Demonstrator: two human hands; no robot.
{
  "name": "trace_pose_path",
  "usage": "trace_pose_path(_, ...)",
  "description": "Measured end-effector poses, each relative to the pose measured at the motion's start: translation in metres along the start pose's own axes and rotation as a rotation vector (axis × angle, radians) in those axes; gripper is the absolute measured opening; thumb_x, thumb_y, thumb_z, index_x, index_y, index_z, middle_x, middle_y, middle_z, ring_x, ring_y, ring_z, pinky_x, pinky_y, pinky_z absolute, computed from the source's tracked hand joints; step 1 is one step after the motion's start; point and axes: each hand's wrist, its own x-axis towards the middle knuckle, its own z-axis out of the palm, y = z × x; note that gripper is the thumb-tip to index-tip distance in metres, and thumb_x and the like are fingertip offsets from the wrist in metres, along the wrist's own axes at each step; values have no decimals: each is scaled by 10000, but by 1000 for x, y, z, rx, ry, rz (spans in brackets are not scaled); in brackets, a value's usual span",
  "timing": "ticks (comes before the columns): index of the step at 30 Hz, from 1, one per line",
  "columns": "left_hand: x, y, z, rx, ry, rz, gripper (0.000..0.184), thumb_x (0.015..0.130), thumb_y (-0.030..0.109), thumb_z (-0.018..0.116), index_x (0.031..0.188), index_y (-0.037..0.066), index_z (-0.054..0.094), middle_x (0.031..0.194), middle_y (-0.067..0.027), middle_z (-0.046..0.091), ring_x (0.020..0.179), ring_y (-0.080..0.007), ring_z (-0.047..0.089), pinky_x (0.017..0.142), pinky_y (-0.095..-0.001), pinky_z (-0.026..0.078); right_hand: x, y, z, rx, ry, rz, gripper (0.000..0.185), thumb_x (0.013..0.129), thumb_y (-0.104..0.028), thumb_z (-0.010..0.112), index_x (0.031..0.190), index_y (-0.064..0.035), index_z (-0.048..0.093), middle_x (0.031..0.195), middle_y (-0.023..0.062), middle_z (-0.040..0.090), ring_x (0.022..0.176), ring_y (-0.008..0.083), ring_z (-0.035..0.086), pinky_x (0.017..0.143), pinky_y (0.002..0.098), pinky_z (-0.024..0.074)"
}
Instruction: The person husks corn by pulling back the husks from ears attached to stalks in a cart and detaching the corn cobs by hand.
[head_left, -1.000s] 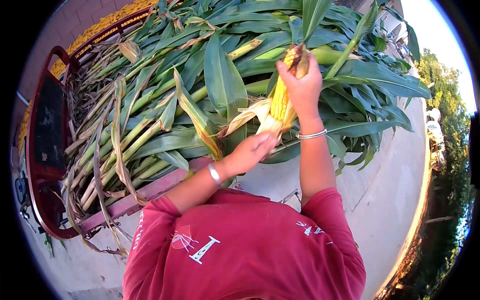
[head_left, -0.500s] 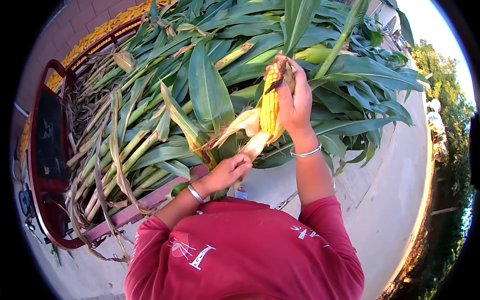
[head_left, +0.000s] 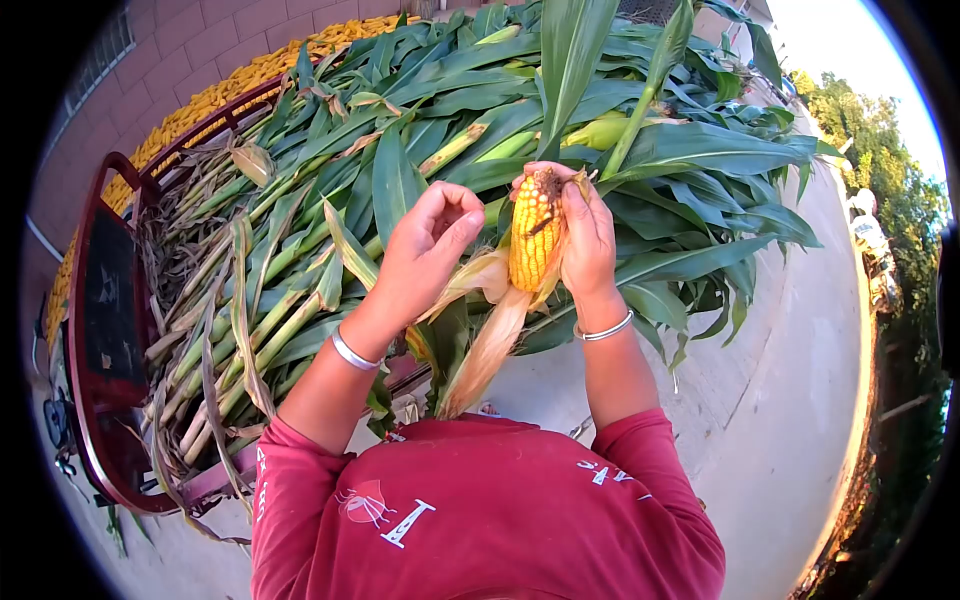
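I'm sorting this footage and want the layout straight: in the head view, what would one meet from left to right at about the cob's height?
Red-framed end panel → left hand → corn cob → right hand → paved ground → trees.

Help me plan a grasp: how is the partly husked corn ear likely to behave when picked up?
The corn ear, in the right hand, is probably stiff: its densely packed kernels form a straight, thick shape. The peeled-back husk looks floppy, hanging in thin strips that could trail or snag. The ear's rounded body might roll, though the husk could check that.
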Motion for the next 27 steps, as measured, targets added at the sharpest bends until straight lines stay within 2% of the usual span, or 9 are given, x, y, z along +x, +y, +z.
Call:
trace_pose_path(3,8,1,9,-39,16,20,179,920,141,593,1036,29,515,939,5,518,840,-64,484,769,-225,419,5,-1,-3,107,136,58,301,1008,-222,401,1083,31,546,963,134,636,877,199,626,835,318,500)
trace_pose_path(6,15,2,14,90,44,93,282,889,138,629,1116,15,517,1043,-42,545,917,-109,523,828,-266,437,12,10,-22,270,263,170,165,970,-191,519,961,-29,551,891,59,627,796,139,621,740,282,518)
trace_pose_path(11,27,7,25,149,-38,162,451,844,172,680,1222,19,486,1182,-71,517,1072,-170,520,936,-312,418,22,17,-27,289,451,204,125,966,-168,520,935,-52,556,829,28,599,738,122,596,694,273,510)
trace_pose_path(15,39,1,39,234,-18,277,592,762,172,762,1247,14,463,1186,-99,535,1104,-193,534,948,-337,431,25,18,-27,441,644,247,134,979,-169,476,889,-75,508,638,-27,450,560,85,433,548,225,394)
trace_pose_path(18,53,-21,53,146,69,235,617,740,129,789,1242,45,440,1153,-93,546,1012,-151,559,908,-314,457,25,36,-33,672,625,242,134,971,-154,465,861,-81,489,581,-53,312,505,86,267,477,242,245)
trace_pose_path(21,53,-37,65,-26,218,246,444,753,94,758,1107,36,497,983,-55,601,848,-118,586,786,-280,495,21,32,-33,700,530,214,159,977,-175,454,853,-81,487,576,-57,312,503,83,270,481,241,250)
trace_pose_path(23,54,-44,63,-103,207,87,325,741,86,757,980,31,543,860,-27,617,748,-87,571,705,-248,487,15,29,-29,718,558,214,184,983,-199,450,856,-76,498,576,-61,295,504,74,262,479,243,244)
trace_pose_path(25,53,-49,57,-79,208,98,217,751,62,726,908,32,578,822,-17,625,719,-91,574,685,-246,483,1,25,-29,466,423,120,191,983,-215,456,867,-73,511,583,-62,294,505,68,274,484,238,263)
trace_pose_path(27,56,-49,46,-112,257,95,203,759,62,712,915,34,584,822,-19,629,732,-97,584,695,-252,482,-38,17,-40,-292,230,160,229,991,-247,456,923,-40,529,626,-15,443,546,89,412,521,249,369)
